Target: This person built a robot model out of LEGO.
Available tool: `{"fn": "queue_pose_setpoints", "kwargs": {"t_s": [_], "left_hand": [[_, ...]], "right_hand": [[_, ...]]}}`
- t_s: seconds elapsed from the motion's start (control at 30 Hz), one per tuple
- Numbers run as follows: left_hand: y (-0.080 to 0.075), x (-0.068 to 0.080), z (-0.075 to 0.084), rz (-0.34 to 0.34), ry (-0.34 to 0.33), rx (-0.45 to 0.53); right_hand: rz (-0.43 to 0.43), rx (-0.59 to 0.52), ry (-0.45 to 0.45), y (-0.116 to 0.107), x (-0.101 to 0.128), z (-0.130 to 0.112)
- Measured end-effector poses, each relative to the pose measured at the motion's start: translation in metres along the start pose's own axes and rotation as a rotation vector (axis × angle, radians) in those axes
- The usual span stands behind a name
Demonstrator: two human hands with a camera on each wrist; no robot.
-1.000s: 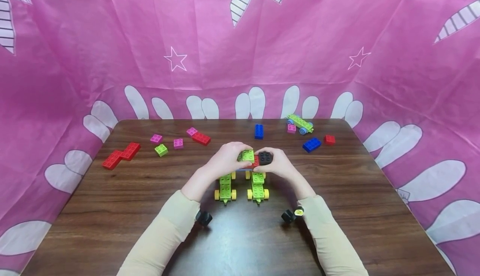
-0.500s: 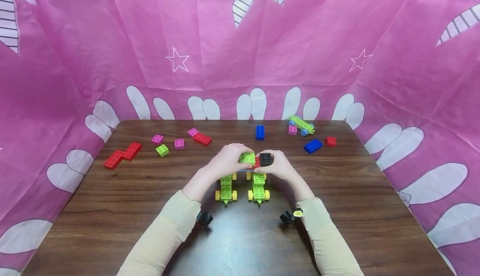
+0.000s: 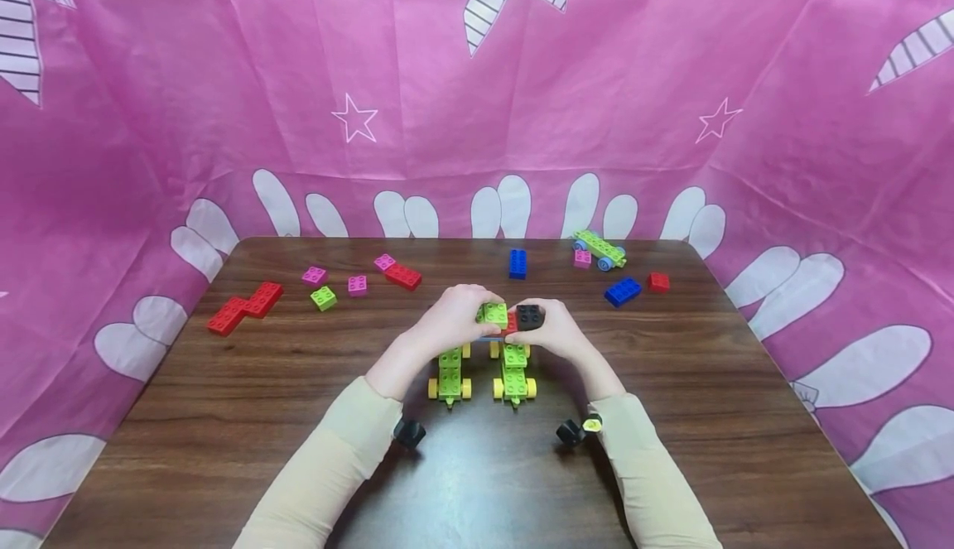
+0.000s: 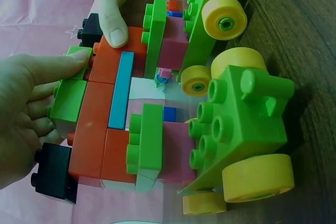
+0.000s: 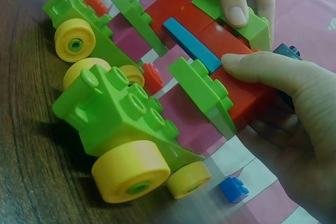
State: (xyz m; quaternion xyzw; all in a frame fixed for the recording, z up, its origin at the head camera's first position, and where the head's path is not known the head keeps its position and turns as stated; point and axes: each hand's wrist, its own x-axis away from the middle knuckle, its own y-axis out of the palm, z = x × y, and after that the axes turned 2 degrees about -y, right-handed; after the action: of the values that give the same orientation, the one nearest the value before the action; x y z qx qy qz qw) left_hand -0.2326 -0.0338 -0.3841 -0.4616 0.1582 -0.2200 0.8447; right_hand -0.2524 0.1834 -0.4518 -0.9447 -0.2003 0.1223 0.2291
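Head view shows both hands [image 3: 455, 317] [image 3: 555, 329] grasping the brick model [image 3: 507, 321] between their fingers [image 5: 233, 3] above two wheeled carts [image 3: 514, 375]; uneven squeezing could probably snap bricks apart.

Dark wooden table [image 3: 224, 416], scattered red bricks [image 3: 243, 308], pink bricks [image 3: 356, 285], blue bricks [image 3: 619, 290], two green wheeled carts [image 3: 481, 378]
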Motion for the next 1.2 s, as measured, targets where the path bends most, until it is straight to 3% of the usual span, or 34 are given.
{"fn": "queue_pose_setpoints", "kwargs": {"t_s": [1.2], "left_hand": [[0.0012,-0.0063,0.0001,-0.016,-0.039,-0.003]], "right_hand": [[0.031,-0.021,0.012,0.0033,-0.0016,0.0013]]}}
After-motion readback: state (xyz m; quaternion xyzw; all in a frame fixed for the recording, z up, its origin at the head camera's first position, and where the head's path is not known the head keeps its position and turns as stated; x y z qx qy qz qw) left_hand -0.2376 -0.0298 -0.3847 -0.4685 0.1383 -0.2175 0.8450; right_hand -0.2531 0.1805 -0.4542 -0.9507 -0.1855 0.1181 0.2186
